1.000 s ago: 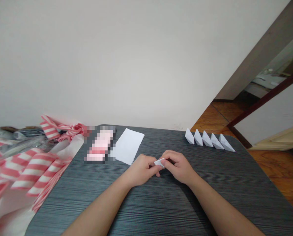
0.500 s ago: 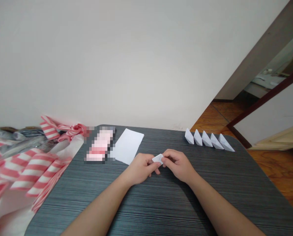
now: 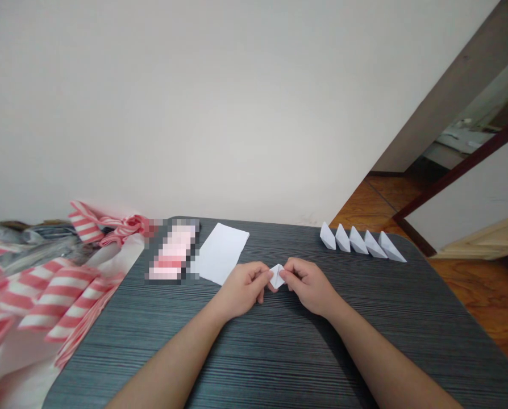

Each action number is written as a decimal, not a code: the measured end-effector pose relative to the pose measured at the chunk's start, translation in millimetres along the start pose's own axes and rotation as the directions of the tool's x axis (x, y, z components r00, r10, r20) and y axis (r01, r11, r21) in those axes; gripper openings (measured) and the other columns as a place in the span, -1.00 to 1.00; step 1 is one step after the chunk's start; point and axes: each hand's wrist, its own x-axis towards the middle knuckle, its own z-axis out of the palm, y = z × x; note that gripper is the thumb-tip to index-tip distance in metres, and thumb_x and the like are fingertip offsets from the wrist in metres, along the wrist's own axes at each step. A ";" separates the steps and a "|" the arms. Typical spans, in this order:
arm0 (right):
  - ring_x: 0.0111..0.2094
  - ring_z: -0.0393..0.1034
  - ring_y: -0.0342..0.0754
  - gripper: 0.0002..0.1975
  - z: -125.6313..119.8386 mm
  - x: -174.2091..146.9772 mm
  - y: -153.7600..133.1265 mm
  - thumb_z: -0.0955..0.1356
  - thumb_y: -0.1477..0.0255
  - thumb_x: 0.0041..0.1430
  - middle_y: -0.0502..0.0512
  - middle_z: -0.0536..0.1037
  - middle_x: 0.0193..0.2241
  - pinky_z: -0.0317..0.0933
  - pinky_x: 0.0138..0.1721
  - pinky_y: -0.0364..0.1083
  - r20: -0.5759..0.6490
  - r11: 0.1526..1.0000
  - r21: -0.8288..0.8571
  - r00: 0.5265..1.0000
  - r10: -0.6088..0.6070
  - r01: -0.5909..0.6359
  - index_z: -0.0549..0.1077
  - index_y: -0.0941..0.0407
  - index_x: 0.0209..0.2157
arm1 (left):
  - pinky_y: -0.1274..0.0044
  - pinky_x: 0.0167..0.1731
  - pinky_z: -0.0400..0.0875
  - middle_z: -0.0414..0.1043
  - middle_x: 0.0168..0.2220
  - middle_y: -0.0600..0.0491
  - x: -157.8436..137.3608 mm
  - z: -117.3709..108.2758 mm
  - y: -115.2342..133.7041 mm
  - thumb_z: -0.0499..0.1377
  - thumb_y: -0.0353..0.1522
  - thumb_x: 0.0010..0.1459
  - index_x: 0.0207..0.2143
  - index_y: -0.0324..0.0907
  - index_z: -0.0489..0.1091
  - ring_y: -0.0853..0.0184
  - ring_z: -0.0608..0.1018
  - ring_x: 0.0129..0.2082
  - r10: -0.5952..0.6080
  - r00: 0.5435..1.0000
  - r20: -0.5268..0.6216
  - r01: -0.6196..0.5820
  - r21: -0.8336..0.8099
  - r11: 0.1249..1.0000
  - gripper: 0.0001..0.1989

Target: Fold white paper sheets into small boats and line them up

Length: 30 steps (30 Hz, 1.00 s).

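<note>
A small folded piece of white paper (image 3: 278, 276) is held between my two hands over the middle of the table. It has a diamond outline with a crease or slit running down its centre. My left hand (image 3: 246, 287) pinches its left corner between thumb and fingers. On the opposite corner, my right hand (image 3: 308, 284) has a like pinch. Part of the paper is hidden under the thumbs. Several folded white paper boats (image 3: 358, 241) stand in a slanting row at the back right of the table.
White paper sheets (image 3: 222, 253) lie left of my hands, beside a pixelated pinkish item (image 3: 173, 250). The dark wood-grain table (image 3: 254, 363) meets a pale wall (image 3: 237, 113) at the back. Red-and-white striped cloth (image 3: 62, 289) is heaped off the left edge.
The folded paper has turned, and its diamond face with the centre line now shows. Both hands have shifted slightly, gripping opposite corners. The boats and sheets have stayed put.
</note>
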 end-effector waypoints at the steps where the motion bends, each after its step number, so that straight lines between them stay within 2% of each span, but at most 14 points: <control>1: -0.55 0.20 -0.18 -0.76 0.2 0.0 -0.1 0.26 0.45 0.19 -0.06 0.32 -0.61 0.07 -0.48 -0.18 0.000 1.000 0.000 1.000 -0.002 0.002 0.29 0.14 -0.57 | 0.66 -0.63 0.18 0.28 -0.71 0.16 -0.1 -0.5 -0.3 -0.03 -0.17 0.19 -0.45 -0.22 0.39 0.49 0.30 -0.70 0.000 1.000 -0.008 0.000 0.016 1.000 -0.63; 9: -0.56 0.23 -0.18 -0.85 2.9 -1.0 1.6 0.26 0.43 0.18 -0.06 0.35 -0.60 0.09 -0.51 -0.19 0.013 0.997 0.060 0.999 0.052 -0.053 0.38 0.14 -0.45 | 0.65 -0.64 0.19 0.30 -0.68 0.14 0.9 -0.1 -4.2 -0.03 -0.18 0.19 -0.45 -0.21 0.36 0.47 0.34 -0.68 -0.017 1.000 0.000 0.017 -0.002 1.000 -0.66; 14: -0.55 0.24 -0.17 -0.79 2.6 -1.2 1.9 0.27 0.42 0.18 -0.05 0.36 -0.62 0.10 -0.48 -0.18 0.038 1.000 -0.020 0.999 -0.002 0.003 0.37 0.15 -0.52 | 0.66 -0.66 0.16 0.28 -0.69 0.17 0.4 2.3 -2.5 -0.02 -0.15 0.18 -0.37 -0.18 0.32 0.47 0.33 -0.69 -0.011 1.000 -0.012 0.011 0.019 1.000 -0.70; 21: -0.48 0.29 -0.15 -0.88 2.4 -0.9 -0.6 0.29 0.43 0.17 -0.02 0.41 -0.53 0.12 -0.42 -0.17 0.048 0.998 -0.031 0.997 -0.060 0.062 0.42 0.14 -0.42 | 0.65 -0.62 0.15 0.32 -0.67 0.14 -1.3 1.1 -3.3 -0.03 -0.16 0.19 -0.47 -0.20 0.31 0.47 0.35 -0.67 0.020 1.000 -0.010 -0.019 0.136 0.990 -0.66; 30: -0.57 0.30 -0.17 -0.83 6.2 -2.8 -0.8 0.26 0.42 0.19 -0.05 0.38 -0.62 0.15 -0.50 -0.19 0.085 0.995 0.086 0.995 0.052 -0.059 0.36 0.14 -0.46 | 0.65 -0.63 0.17 0.29 -0.69 0.16 -1.6 2.0 -1.2 -0.03 -0.21 0.20 -0.50 -0.21 0.32 0.47 0.36 -0.67 0.044 0.999 -0.024 -0.041 0.116 0.992 -0.68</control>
